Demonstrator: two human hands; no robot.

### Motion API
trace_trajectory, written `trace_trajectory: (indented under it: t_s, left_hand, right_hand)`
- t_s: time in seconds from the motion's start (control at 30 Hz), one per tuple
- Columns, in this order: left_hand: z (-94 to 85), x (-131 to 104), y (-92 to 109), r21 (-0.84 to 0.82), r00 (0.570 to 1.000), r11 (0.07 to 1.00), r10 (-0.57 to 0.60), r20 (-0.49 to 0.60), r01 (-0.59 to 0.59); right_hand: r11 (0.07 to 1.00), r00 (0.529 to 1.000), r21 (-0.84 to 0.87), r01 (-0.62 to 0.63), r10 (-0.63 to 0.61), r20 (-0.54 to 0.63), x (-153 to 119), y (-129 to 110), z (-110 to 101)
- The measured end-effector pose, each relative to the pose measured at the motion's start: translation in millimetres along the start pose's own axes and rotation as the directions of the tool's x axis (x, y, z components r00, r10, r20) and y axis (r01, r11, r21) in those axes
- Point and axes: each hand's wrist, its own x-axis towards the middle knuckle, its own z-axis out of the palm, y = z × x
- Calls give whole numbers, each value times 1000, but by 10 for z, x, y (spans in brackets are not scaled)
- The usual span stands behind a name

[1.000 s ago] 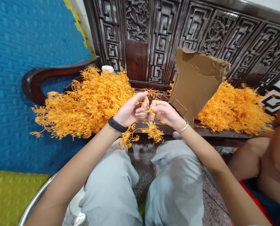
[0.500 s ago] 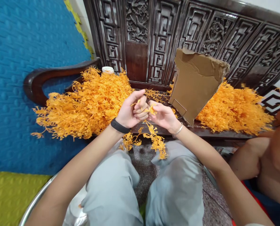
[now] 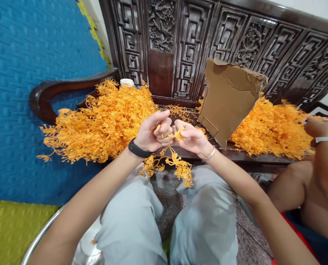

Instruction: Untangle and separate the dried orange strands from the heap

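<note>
An orange sprig (image 3: 175,162) hangs over the bench (image 3: 235,152) edge, pinched at its top between the left hand (image 3: 152,131) and right hand (image 3: 193,138), both clenched on it. Big orange piles (image 3: 103,117) flank a cardboard sheet (image 3: 230,97); much seems left.

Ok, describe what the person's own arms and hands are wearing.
Both forearms are bare, with no sleeves and no gloves. The left hand has a black band round its wrist; the right hand has a thin silver bangle on its wrist.
</note>
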Motion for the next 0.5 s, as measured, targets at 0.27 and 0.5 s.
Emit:
trace_trajectory:
  t_s: [0.27,0.5]
  left_hand:
    - [-5,-54,11,-17,999,999,34,14,-34]
    - [-24,-48,16,-85,997,996,21,75,-15]
  right_hand:
    - [998,1000,56,6,-6,4,0,12,64]
    - [985,997,173,11,-24,72,11,38,48]
